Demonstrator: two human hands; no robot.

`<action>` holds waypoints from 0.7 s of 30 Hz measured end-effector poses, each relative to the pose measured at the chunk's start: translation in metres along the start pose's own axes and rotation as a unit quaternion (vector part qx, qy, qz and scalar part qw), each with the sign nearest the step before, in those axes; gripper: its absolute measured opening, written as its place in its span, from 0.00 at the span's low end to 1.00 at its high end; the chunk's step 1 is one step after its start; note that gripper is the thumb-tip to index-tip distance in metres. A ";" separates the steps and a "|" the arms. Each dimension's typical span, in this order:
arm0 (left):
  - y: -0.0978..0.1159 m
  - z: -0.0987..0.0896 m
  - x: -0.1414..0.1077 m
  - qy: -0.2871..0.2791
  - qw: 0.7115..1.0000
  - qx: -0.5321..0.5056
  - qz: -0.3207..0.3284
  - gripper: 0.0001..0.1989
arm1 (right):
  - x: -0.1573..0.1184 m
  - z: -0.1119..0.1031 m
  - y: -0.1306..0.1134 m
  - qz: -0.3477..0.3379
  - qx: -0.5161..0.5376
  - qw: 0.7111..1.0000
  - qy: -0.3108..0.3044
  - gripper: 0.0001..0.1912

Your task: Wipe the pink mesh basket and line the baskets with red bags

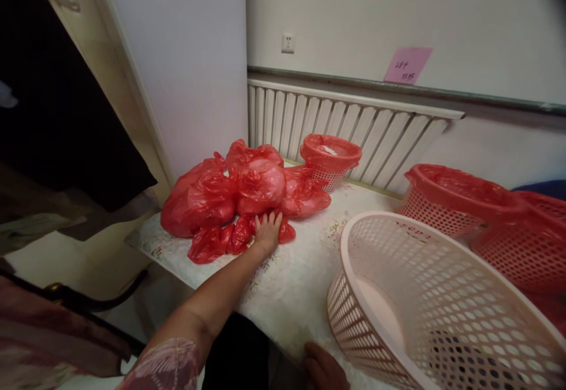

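Several red plastic bags [260, 183] lie heaped at the left end of the table, most of them bulging and knotted or bunched at the top. My left hand [267, 230] reaches forward and rests on a small crumpled red bag [241, 233] at the front of the heap, its fingers spread. At the table's near edge my right hand [326, 369] shows only in part, low in the picture, holding nothing that I can see. Its fingers lie loosely stretched out beside a large pale pink plastic basket [354, 301] with a perforated wall.
Red-lined wastebaskets stand by the wall: a small one [329, 163] behind the bags, and a larger one [446, 207] among others at the right. A flowered tablecloth [292, 287] covers the table. Behind it runs a white radiator [305, 112]. Dark cloth [66, 95] hangs at left.
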State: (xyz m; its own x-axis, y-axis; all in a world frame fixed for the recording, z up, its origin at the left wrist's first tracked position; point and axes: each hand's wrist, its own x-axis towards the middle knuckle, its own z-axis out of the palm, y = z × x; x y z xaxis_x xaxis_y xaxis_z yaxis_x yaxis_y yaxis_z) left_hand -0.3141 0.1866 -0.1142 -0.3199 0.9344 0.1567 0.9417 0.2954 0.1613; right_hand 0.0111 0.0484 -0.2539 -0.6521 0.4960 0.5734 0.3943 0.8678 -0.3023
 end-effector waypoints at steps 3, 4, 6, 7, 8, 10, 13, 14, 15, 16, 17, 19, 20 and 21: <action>0.008 -0.008 -0.014 0.007 1.000 -0.006 0.026 0.33 | 0.014 -0.010 0.001 -0.036 0.019 0.998 -0.040 0.20; 0.010 -0.010 -0.018 0.008 0.999 -0.008 0.037 0.32 | 0.020 -0.015 0.001 -0.035 0.025 0.997 -0.062 0.20; 0.016 -0.012 -0.025 0.010 0.998 -0.014 0.065 0.30 | 0.033 -0.025 -0.001 -0.028 0.035 0.994 -0.100 0.18; 0.018 -0.012 -0.029 0.013 0.996 -0.021 0.086 0.29 | 0.038 -0.029 -0.002 -0.032 0.038 0.992 -0.114 0.17; 0.021 -0.012 -0.032 0.016 0.993 -0.032 0.114 0.28 | 0.043 -0.032 -0.003 -0.039 0.039 0.990 -0.126 0.15; 0.025 -0.009 -0.038 0.016 0.980 -0.063 0.190 0.27 | 0.048 -0.034 -0.002 -0.057 0.028 0.988 -0.141 0.12; 0.026 -0.003 -0.041 -0.024 0.968 -0.098 0.228 0.23 | 0.050 -0.029 0.000 -0.067 -0.011 0.988 -0.140 0.10; 0.024 -0.001 -0.039 -0.039 0.973 -0.097 0.207 0.22 | 0.049 -0.027 0.001 -0.062 -0.020 0.988 -0.137 0.10; 0.022 0.001 -0.037 -0.050 0.979 -0.093 0.175 0.21 | 0.048 -0.025 0.001 -0.054 -0.023 0.988 -0.140 0.11; 0.020 0.002 -0.034 -0.056 0.985 -0.085 0.140 0.21 | 0.047 -0.024 0.001 -0.042 -0.019 0.988 -0.147 0.12; 0.018 0.002 -0.030 -0.057 0.990 -0.076 0.108 0.20 | 0.046 -0.024 0.001 -0.029 -0.012 0.987 -0.155 0.13; 0.019 -0.001 -0.022 -0.056 0.995 -0.061 0.060 0.19 | 0.046 -0.024 0.001 -0.006 0.004 0.986 -0.169 0.13; 0.022 -0.004 -0.018 -0.055 0.996 -0.056 0.043 0.17 | 0.046 -0.024 0.001 0.003 0.012 0.985 -0.172 0.12; 0.028 -0.008 -0.013 -0.050 0.997 -0.053 0.032 0.15 | 0.046 -0.023 0.002 0.008 0.018 0.985 -0.171 0.11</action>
State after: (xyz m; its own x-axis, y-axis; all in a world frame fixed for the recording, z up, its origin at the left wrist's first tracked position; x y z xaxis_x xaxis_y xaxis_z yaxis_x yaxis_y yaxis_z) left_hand -0.2849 0.1807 -0.1035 -0.2421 0.9675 0.0732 0.9419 0.2163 0.2571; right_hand -0.0029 0.0718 -0.2106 -0.8286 0.4853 0.2793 0.3871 0.8569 -0.3405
